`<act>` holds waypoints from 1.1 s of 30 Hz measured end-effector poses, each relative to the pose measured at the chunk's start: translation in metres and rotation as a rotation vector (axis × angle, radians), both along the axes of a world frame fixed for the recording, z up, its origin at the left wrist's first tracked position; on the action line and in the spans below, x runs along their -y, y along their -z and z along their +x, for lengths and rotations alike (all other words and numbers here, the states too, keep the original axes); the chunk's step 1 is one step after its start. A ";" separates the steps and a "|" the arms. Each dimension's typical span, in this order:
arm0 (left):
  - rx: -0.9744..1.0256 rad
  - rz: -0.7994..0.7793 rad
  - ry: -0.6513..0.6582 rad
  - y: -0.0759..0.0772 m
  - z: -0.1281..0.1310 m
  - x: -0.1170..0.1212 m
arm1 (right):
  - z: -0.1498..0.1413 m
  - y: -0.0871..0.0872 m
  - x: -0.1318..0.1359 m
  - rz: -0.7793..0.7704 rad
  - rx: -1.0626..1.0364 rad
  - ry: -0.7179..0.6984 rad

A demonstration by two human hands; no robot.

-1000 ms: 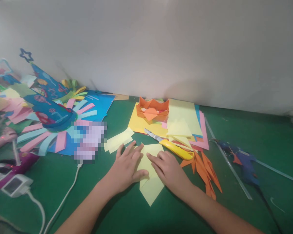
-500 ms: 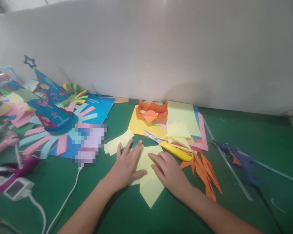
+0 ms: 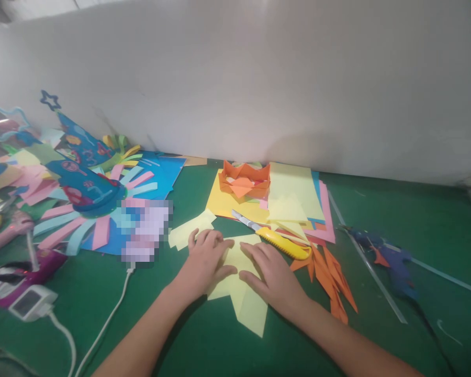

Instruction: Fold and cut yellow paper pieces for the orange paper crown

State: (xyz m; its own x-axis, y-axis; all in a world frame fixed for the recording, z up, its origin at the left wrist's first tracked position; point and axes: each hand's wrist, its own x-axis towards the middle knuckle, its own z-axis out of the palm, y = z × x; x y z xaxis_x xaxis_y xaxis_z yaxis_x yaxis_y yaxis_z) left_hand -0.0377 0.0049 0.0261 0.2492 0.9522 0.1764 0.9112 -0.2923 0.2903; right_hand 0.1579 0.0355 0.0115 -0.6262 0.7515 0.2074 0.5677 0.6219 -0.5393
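Pale yellow paper [image 3: 251,309], folded with a pointed flap towards me, lies on the green tabletop between my hands. My left hand [image 3: 204,262] rests on its left part, thumb and forefinger apart, the other fingers bent. My right hand [image 3: 272,275] touches its right side, forefinger and thumb spread towards the left hand. Both hands cover part of the paper. Beyond my left fingers is a smaller pale yellow paper piece [image 3: 190,229]. A yellow utility knife [image 3: 284,243] with its blade out lies just past my right hand.
Behind the knife, an orange folded paper crown [image 3: 245,180] sits on stacked coloured sheets [image 3: 294,188]. Orange folded pieces [image 3: 327,280] and a blue glue gun [image 3: 392,262] lie to the right. Decorated blue cone hats [image 3: 84,183] and a white cable [image 3: 115,309] are on the left.
The paper's pointed flap has shifted right. My left fingers have drawn back and bent, with the forefinger now closer to the right hand. The right hand has barely moved.
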 end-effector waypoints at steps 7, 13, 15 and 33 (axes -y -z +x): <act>0.205 0.001 -0.073 -0.007 -0.008 -0.001 | 0.005 -0.001 0.001 -0.114 -0.212 0.064; 0.680 -0.010 -0.224 -0.007 -0.015 -0.001 | 0.007 0.003 -0.004 -0.051 -0.701 0.258; 0.839 -0.038 -0.297 -0.005 -0.014 -0.001 | 0.005 0.002 -0.005 -0.154 -0.791 0.236; 0.286 0.400 0.004 0.000 -0.024 -0.006 | 0.013 -0.011 -0.006 0.250 -0.337 -0.307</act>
State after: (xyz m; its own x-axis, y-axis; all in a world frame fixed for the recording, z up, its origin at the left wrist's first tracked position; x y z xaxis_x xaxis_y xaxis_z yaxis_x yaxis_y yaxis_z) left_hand -0.0618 0.0110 0.0260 0.1412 0.7951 0.5898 0.8096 -0.4356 0.3934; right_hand 0.1705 0.0416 0.0220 -0.6777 0.4453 0.5852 0.1592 0.8658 -0.4744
